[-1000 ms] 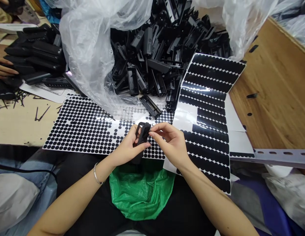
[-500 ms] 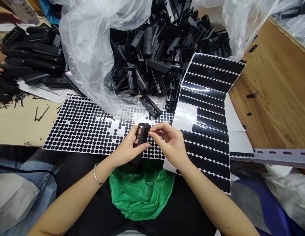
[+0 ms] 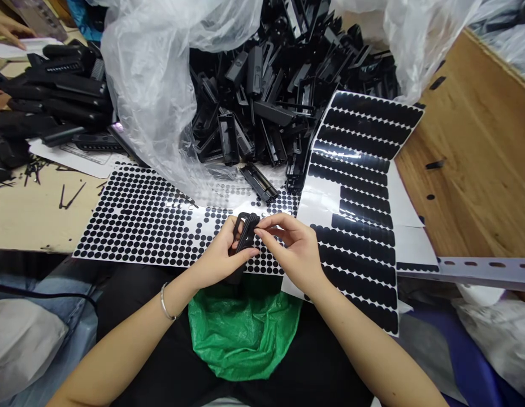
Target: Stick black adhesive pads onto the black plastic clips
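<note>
My left hand (image 3: 222, 254) is wrapped round a black plastic part (image 3: 246, 233) with a ribbed face and an open loop at its upper left. My right hand (image 3: 294, 249) has its thumb and forefinger pinched together at the right edge of that part. Whatever lies between those fingertips is too small to make out. Under both hands spreads a white sheet of round black stickers (image 3: 135, 217), with some dots gone from its middle. To the right, a second sheet with rows of black stickers (image 3: 359, 249) passes beneath my right forearm.
A heap of black plastic parts (image 3: 262, 107) fills the back, flanked by clear plastic bags (image 3: 150, 85). Black handheld pieces (image 3: 63, 90) are piled at left near another person's hand (image 3: 8, 28). A green bag (image 3: 245, 339) hangs at my lap. A wooden board (image 3: 469, 152) stands right.
My hands and the black plastic part stay almost in place; the right fingers shift very slightly. At the far left, the other person's hands and some black pieces have moved.
</note>
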`<state>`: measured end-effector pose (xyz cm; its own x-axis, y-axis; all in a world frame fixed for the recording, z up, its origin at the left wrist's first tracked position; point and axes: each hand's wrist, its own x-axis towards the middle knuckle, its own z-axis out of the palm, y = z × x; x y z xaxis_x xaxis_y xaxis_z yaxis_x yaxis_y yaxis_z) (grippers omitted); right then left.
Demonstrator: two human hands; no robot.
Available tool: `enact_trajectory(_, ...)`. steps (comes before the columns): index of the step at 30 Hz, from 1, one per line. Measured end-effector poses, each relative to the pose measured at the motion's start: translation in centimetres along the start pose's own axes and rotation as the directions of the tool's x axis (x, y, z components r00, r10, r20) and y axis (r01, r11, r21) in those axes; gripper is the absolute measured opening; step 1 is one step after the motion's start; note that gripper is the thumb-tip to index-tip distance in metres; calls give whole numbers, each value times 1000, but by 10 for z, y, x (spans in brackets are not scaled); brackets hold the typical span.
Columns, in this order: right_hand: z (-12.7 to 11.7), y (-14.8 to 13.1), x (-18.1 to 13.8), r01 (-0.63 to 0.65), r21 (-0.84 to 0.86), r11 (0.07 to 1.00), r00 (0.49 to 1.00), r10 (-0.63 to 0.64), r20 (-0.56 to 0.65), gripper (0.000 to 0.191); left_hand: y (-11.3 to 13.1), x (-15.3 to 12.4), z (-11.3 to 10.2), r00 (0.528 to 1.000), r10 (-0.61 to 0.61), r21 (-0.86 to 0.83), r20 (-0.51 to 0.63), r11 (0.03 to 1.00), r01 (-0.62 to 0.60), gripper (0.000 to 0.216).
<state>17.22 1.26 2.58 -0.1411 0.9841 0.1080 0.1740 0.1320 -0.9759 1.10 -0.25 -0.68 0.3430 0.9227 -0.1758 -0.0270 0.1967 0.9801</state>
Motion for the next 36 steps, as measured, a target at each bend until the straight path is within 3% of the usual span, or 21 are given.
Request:
enact_trajectory(10, -1, 3, -1, 205, -193, 959, 979, -204, 26, 5, -3, 3, -1, 999, 36, -138, -14, 990, -38, 26)
enact_trajectory(14, 1, 2, -2, 325, -305, 895, 943, -332, 29, 11, -3, 4, 0, 998, 28, -159, -49, 987, -36, 28)
enact_trajectory(23, 1, 6, -4, 430, -543, 721, 845, -534, -40, 21, -2, 4, -4, 996, 60, -222, -59, 972, -72, 23)
enact_trajectory(27, -7, 6, 2, 388, -540, 747, 881, -473, -22, 51, -2, 4, -5, 996, 51, -297, -66, 952, -69, 22)
enact_trajectory(30, -15, 7, 8, 299, -433, 851, 941, -339, -16, 73, -1, 3, -4, 998, 36, -334, -48, 941, -50, 22)
enact_trajectory(33, -19, 9, 11, 135, -144, 980, 988, -122, 99, 62, 0, 2, -3, 999, 37, -367, 14, 930, -29, 23)
enact_trajectory(36, -15, 9, 10, -14, 87, 996, 968, -8, 250, 49, -1, 1, -1, 998, 55, -349, 44, 937, -37, 29)
